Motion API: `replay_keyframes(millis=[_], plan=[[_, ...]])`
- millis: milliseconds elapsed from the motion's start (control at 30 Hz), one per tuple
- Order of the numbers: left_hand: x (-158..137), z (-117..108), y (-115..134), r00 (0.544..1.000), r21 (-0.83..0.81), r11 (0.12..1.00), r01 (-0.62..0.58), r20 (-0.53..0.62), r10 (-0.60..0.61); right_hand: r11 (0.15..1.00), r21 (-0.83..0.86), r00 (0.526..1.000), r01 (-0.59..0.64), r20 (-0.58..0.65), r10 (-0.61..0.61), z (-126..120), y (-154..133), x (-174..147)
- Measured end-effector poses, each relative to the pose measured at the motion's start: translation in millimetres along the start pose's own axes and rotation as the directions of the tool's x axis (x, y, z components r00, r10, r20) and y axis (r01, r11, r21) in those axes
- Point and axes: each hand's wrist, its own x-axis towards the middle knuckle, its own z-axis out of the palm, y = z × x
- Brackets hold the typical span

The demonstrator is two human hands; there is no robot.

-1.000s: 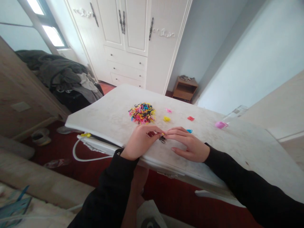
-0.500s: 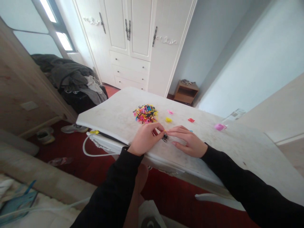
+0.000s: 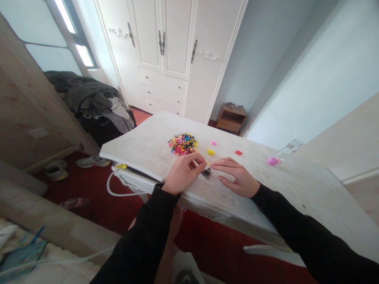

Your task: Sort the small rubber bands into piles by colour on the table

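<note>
The left hand (image 3: 185,169) is narrowly pinching a yellow elastic band (image 3: 208,163); the right hand (image 3: 237,176) is meeting it, grip unclear from here; the next move is probably calling for delicacy.

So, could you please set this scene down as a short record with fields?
Left hand: pinching a yellow strand
Right hand: fingertips at the strand's other end, thumb apart
Between hands, on table: black bands
Beyond hands: mixed pile, pink cluster, yellow cluster, red cluster
Farther right: pink item, details unclear
</note>
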Motion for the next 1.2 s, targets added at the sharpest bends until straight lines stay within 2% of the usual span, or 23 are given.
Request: replay_keyframes(millis=[167,300,467,567,733,900,1000,1067,1200], plan=[[-1,-1,-1,0.999,-0.003,1.000,0.019,-0.049,-0.019,0.991,-0.113,0.997,-0.073,-0.030,0.070,1,12,-1],[-3,-1,1,0.999,0.135,0.991,-0.007,-0.032,0.011,0.945,-0.262,0.981,-0.195,-0.053,0.188,1,30,4],[-4,-1,4,0.997,0.242,0.970,-0.001,-0.071,0.019,0.896,-0.341,0.956,-0.286,-0.029,0.293,3,46,10],[-3,0,4,0.996,0.260,0.966,0.005,-0.089,0.018,0.881,-0.367,0.949,-0.299,-0.017,0.315,5,48,13],[-3,0,5,0.999,0.335,0.942,0.005,-0.049,0.012,0.890,-0.355,0.949,-0.288,0.018,0.314,8,50,14],[-3,2,4,0.998,0.349,0.937,0.015,-0.059,0.006,0.898,-0.321,0.951,-0.300,-0.026,0.309,5,51,12],[-3,2,4,0.993,0.332,0.942,0.042,-0.115,-0.004,0.910,-0.288,0.955,-0.297,-0.068,0.290,0,47,8],[-3,1,3,0.981,0.289,0.955,0.071,-0.192,-0.015,0.927,-0.245,0.959,-0.283,-0.092,0.268,-4,43,3],[4,-10,0,0.919,0.209,0.967,0.149,-0.391,-0.057,0.951,-0.165,0.962,-0.260,-0.129,0.241,-11,36,-6]])
